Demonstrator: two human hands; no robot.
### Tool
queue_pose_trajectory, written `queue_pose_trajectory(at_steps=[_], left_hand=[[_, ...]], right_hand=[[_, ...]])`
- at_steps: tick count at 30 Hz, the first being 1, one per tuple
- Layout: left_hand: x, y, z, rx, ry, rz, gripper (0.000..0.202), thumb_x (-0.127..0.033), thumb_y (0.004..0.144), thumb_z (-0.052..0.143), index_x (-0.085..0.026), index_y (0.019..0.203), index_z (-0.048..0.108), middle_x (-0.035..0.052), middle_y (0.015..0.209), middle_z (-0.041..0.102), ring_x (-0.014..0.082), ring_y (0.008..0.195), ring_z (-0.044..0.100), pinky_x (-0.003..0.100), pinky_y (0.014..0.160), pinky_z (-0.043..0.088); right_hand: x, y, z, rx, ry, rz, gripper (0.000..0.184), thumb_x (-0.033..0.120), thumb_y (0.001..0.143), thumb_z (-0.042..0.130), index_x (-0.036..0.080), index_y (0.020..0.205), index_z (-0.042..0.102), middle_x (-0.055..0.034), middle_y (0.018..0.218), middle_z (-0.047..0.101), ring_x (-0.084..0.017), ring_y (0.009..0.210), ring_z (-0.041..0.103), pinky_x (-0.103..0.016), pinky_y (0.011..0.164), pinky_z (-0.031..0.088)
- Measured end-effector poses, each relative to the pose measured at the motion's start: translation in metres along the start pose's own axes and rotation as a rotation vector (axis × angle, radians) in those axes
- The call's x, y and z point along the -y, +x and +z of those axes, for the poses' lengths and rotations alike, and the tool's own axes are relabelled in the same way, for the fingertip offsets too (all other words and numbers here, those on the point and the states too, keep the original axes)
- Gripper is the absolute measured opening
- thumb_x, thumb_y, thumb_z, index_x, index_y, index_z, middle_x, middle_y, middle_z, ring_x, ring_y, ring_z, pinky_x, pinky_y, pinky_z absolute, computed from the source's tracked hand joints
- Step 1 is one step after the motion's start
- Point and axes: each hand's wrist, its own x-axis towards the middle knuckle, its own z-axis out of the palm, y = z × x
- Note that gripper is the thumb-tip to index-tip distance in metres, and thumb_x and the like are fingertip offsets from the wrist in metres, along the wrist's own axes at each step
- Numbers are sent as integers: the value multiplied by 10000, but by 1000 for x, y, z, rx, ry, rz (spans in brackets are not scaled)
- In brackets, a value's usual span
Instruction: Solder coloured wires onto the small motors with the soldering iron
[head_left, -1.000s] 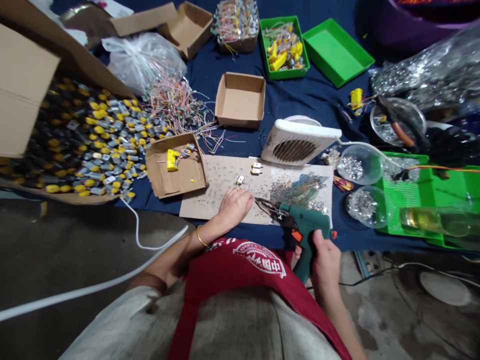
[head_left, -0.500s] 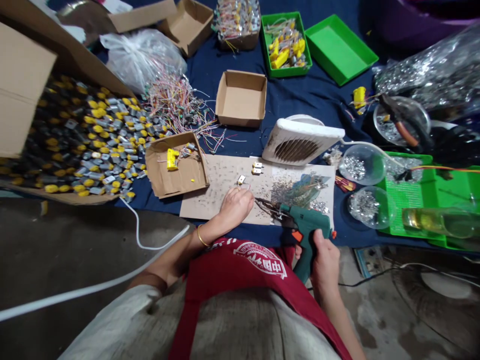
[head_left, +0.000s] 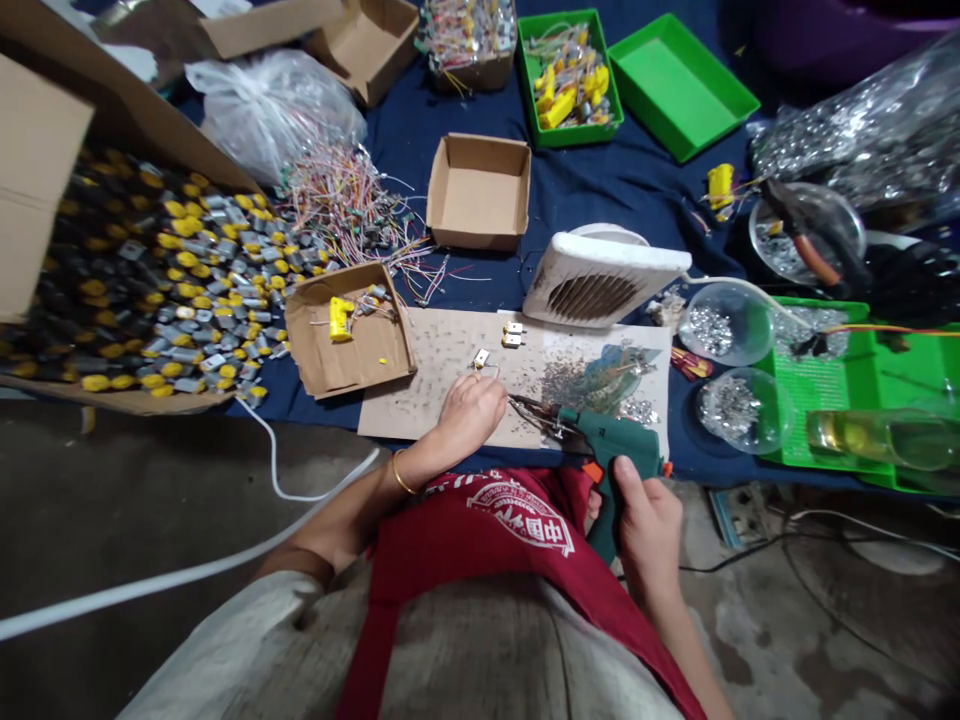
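My right hand [head_left: 651, 520] is wrapped around the handle of a green soldering gun [head_left: 619, 440]. Its thin metal tip points left and reaches the fingertips of my left hand [head_left: 474, 410]. Those fingers are pinched together over the cardboard sheet [head_left: 439, 345]; whatever lies between them is hidden or too small to make out. A small motor [head_left: 481, 357] with a white end and thin wire lies just beyond the left knuckles. Two more small motors [head_left: 512, 335] sit side by side farther back on the sheet.
A white vent fan [head_left: 607, 285] stands behind the sheet. To the left are a shallow carton [head_left: 296, 345] with a yellow gearmotor and a big box of motors [head_left: 217, 270]. Clear bowls [head_left: 765, 325] of metal bits and green trays [head_left: 825, 400] stand right. A white cable [head_left: 187, 585] crosses left.
The view has shifted slightly. Both hands and the soldering gun keep nearly the same position, with the tip still at my left fingertips.
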Motion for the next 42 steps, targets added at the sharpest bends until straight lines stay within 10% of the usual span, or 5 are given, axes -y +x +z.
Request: queue_pose_trajectory(at_steps=[32, 42], left_hand=[[9, -19, -18, -16, -182, -50, 90, -226, 953, 657, -231, 889, 721, 21, 921, 762, 228, 1000, 618, 441, 978, 314], [-8, -19, 4, -66, -213, -36, 114, -229, 956, 646, -222, 877, 728, 35, 915, 762, 237, 1037, 621, 478, 1023, 306]], right_hand=[[31, 39, -27, -7, 191, 217, 399, 529, 694, 815, 158, 710, 668, -32, 490, 612, -124, 345, 505, -208, 307, 435], [-16, -20, -34, -145, -105, -212, 620, 777, 671, 744, 161, 642, 669, -58, 516, 630, -160, 390, 532, -271, 371, 429]])
